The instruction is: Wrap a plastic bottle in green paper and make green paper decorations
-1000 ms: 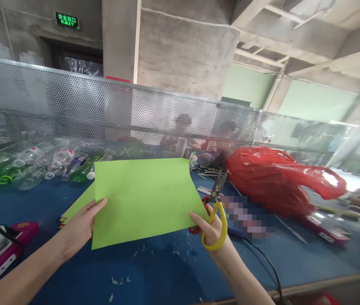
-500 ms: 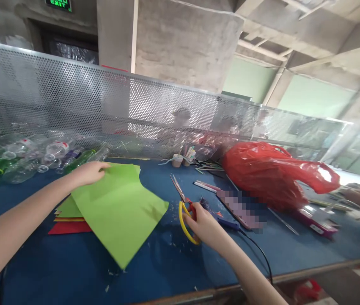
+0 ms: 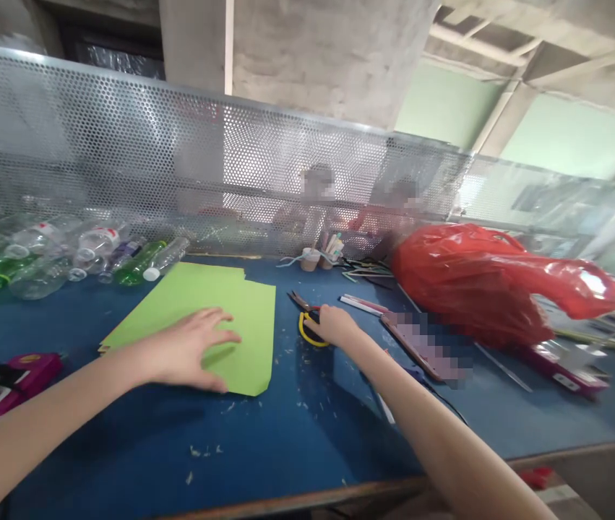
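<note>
One green paper sheet [image 3: 250, 314] just landed at eleven o'clock, so the left hand [image 3: 191, 350] is free, fingers spread, while the right hand [image 3: 338, 326] pinches yellow-and-red-handled scissors [image 3: 302, 326] at twelve.

Green paper [image 3: 253, 325], yellow-and-red scissors [image 3: 303, 329], blue tabletop [image 3: 264, 455], silvery partition [image 3: 123, 137] (evenly dotted)

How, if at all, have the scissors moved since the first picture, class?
Yes: the scissors have moved left, away from the red plastic bag, and down toward the blue tabletop.
</note>
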`<state>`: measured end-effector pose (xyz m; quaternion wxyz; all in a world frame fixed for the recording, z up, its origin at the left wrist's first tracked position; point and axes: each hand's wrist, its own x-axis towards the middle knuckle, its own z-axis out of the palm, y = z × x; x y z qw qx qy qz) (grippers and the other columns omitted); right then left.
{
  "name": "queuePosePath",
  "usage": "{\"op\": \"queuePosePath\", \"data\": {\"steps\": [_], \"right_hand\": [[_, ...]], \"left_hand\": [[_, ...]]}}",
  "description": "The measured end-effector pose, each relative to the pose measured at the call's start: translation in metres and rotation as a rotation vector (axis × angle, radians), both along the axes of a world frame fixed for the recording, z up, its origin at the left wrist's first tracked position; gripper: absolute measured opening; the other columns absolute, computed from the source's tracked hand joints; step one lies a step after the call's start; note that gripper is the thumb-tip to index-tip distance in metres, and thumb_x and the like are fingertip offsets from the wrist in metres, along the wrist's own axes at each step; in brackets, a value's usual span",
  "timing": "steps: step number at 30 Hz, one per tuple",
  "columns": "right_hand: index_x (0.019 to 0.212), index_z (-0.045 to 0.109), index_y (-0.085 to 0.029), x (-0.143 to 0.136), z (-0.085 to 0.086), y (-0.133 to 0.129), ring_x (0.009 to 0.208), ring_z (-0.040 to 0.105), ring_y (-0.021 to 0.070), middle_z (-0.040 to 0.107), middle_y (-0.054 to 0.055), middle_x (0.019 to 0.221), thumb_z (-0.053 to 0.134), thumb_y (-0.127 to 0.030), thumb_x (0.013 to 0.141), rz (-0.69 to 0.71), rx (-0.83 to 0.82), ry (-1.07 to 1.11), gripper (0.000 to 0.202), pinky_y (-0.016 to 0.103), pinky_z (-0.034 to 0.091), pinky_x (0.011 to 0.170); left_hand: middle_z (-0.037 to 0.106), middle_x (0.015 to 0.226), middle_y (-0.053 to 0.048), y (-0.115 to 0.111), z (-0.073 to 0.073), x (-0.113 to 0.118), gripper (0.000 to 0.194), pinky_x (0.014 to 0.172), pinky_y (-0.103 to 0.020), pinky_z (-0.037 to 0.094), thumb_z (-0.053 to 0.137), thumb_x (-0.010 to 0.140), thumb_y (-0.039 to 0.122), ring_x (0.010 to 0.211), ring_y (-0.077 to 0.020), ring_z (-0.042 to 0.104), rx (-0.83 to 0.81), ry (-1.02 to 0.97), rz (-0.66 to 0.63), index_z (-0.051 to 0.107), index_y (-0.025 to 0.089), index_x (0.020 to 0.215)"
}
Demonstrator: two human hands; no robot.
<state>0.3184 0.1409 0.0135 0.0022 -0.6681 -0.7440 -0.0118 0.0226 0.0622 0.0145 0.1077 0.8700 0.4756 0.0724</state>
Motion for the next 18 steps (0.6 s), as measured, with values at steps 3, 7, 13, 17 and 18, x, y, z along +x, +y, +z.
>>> {"op": "queuePosePath", "data": {"steps": [3, 7, 13, 17, 18], "right_hand": [[0.108, 0.063, -0.003, -0.006, 0.005, -0.029, 0.114, 0.054, 0.0345, 0.062, 0.027, 0.112, 0.055, -0.035, 0.087, 0.107, 0.088, 0.029, 0.039, 0.043, 0.038, 0.097], [0.126, 0.053, -0.022, -0.025, 0.003, -0.083, 0.124, 0.047, 0.0226, 0.054, 0.009, 0.132, 0.061, -0.042, 0.083, 0.632, 0.088, 0.328, 0.048, 0.036, 0.036, 0.104], [0.112, 0.062, -0.022, -0.039, -0.014, -0.118, 0.107, 0.059, 0.0219, 0.066, 0.008, 0.115, 0.057, -0.024, 0.086, 0.714, 0.012, 0.337, 0.026, 0.034, 0.043, 0.094], [0.103, 0.064, -0.02, -0.025, -0.013, -0.114, 0.089, 0.065, 0.019, 0.071, 0.007, 0.095, 0.042, -0.01, 0.089, 0.595, 0.068, 0.367, 0.028, 0.029, 0.049, 0.08], [0.103, 0.064, -0.02, -0.019, -0.012, -0.114, 0.09, 0.065, 0.019, 0.071, 0.007, 0.096, 0.043, -0.01, 0.088, 0.585, 0.086, 0.399, 0.029, 0.029, 0.049, 0.08]], "left_hand": [[0.038, 0.148, -0.008, -0.032, -0.015, -0.016, 0.072, 0.104, -0.054, 0.031, 0.072, 0.066, 0.052, 0.135, -0.0371, 0.03, 0.014, -0.022, 0.045, 0.048, 0.039, 0.133], [0.053, 0.136, -0.008, -0.048, -0.025, -0.02, 0.048, 0.096, -0.045, 0.042, 0.056, 0.083, 0.045, 0.121, -0.0311, 0.051, 0.102, -0.032, 0.021, 0.052, 0.036, 0.131], [0.069, 0.108, -0.008, -0.052, -0.024, -0.003, 0.034, 0.08, -0.039, 0.05, 0.04, 0.094, 0.036, 0.096, -0.0257, 0.064, 0.288, -0.013, -0.011, 0.065, 0.025, 0.115], [0.071, 0.103, -0.009, -0.059, -0.022, 0.007, 0.031, 0.074, -0.037, 0.052, 0.043, 0.093, 0.034, 0.09, -0.0254, 0.066, 0.366, -0.034, -0.053, 0.065, 0.024, 0.111], [0.071, 0.103, -0.01, -0.061, -0.023, 0.008, 0.03, 0.074, -0.039, 0.053, 0.044, 0.093, 0.031, 0.091, -0.0265, 0.066, 0.373, -0.02, -0.061, 0.065, 0.023, 0.112]]}}
